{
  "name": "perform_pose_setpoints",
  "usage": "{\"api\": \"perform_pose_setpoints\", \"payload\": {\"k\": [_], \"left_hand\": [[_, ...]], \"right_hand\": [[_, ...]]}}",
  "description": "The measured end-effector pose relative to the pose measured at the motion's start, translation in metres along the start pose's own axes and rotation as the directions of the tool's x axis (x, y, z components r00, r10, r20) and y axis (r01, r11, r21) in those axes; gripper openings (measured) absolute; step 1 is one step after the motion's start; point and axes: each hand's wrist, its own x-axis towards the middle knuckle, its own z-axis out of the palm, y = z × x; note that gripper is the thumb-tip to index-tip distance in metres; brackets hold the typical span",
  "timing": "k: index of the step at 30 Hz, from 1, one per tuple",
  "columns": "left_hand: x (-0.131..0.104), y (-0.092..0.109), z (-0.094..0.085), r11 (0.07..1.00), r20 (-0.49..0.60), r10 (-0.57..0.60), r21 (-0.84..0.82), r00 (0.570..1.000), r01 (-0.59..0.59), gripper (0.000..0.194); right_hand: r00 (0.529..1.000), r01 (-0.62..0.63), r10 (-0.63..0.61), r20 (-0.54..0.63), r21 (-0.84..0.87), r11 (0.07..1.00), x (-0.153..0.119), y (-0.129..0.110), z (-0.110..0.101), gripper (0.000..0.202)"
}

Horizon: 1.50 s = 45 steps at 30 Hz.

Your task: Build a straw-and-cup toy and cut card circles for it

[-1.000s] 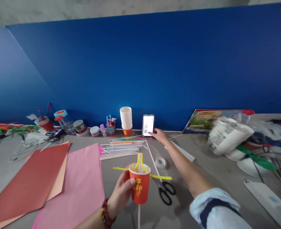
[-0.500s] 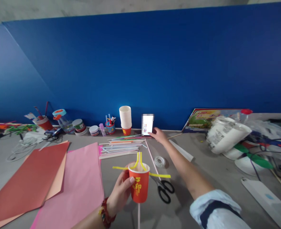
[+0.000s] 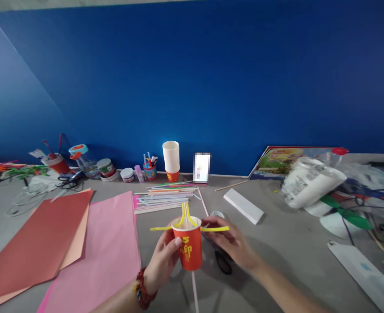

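A red paper cup (image 3: 192, 250) with yellow lettering is held upright in my left hand (image 3: 161, 261), thumb across its front. Yellow bent strips (image 3: 215, 229) rise out of the cup and stick out sideways over both edges of its rim. Beneath the cup, a pale straw (image 3: 195, 292) points down. At the cup's right side is my right hand (image 3: 236, 245), its fingers stretched toward the cup behind the right yellow strip; whether they touch it I cannot tell. Black-handled scissors (image 3: 223, 263) lie under that hand, partly hidden. A tape roll (image 3: 217, 214) shows just behind it.
Loose straws (image 3: 166, 200) lie ahead of the cup. A lit phone (image 3: 201, 169) leans on the blue wall beside stacked paper cups (image 3: 171, 157). Pink paper (image 3: 110, 243) and red paper (image 3: 38, 239) cover the left. A folded white strip (image 3: 243, 206) lies right, near wrapped cups (image 3: 312, 182).
My right hand has left the phone and come back beside the cup, covering part of the scissors and tape. My left hand still holds the cup.
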Motion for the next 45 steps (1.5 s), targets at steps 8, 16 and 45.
{"api": "perform_pose_setpoints", "payload": {"k": [8,16,45], "left_hand": [[-0.006,-0.007,-0.001,0.982,0.097,0.048,0.179,0.994,-0.065,0.053],[-0.010,-0.004,-0.004,0.965,0.233,-0.013,0.256,0.972,-0.049,0.057],[0.009,-0.001,0.000,0.994,0.013,0.030,0.105,0.999,-0.031,0.040]], "right_hand": [[0.997,-0.062,0.068,-0.020,0.211,0.976,-0.031,-0.005,0.033,0.041],[0.998,0.028,-0.019,-0.065,0.148,0.989,-0.031,0.000,0.039,0.040],[0.969,-0.221,0.245,0.040,0.585,0.781,-0.017,-0.010,0.069,0.048]]}}
